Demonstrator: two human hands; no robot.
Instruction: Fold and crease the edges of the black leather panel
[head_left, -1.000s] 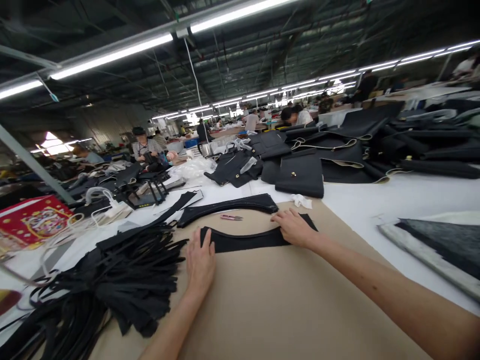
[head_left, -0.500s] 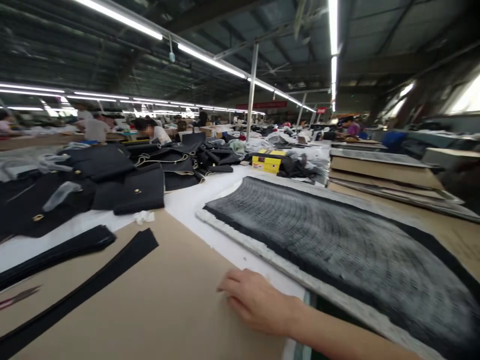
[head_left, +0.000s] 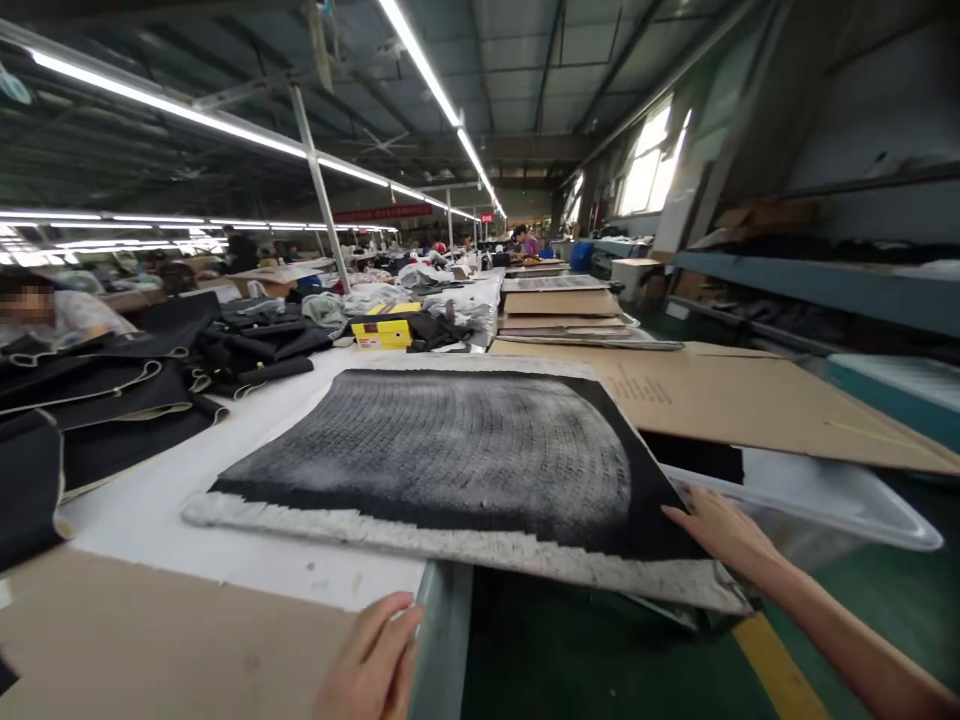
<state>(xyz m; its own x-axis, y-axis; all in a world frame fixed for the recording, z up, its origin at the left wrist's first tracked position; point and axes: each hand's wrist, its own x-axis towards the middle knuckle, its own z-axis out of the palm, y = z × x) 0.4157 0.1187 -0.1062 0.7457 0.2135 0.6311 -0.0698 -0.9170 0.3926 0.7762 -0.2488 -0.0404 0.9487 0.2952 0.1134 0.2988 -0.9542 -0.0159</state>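
A large board (head_left: 465, 450), blackened with curved scored lines and edged in pale grey, lies over the table's right end and juts past it. My right hand (head_left: 720, 530) rests on the board's near right corner, fingers stretched out and apart. Down at the table's near right corner sits my left hand (head_left: 371, 665), its fingers laid flat and together on the brown cardboard sheet (head_left: 150, 640), holding nothing.
Stacks of black cut pieces (head_left: 112, 390) cover the left of the white table (head_left: 187, 480). More brown cardboard (head_left: 735, 400) and a clear plastic tray (head_left: 825, 500) lie to the right. A yellow box (head_left: 382, 330) sits behind the board. Green floor (head_left: 600, 660) shows below. Other workers sit far off.
My view has swung right, away from the black strip I was pressing. My right hand went from the cardboard's edge to the blackened board's corner. My left hand now rests at the table corner.
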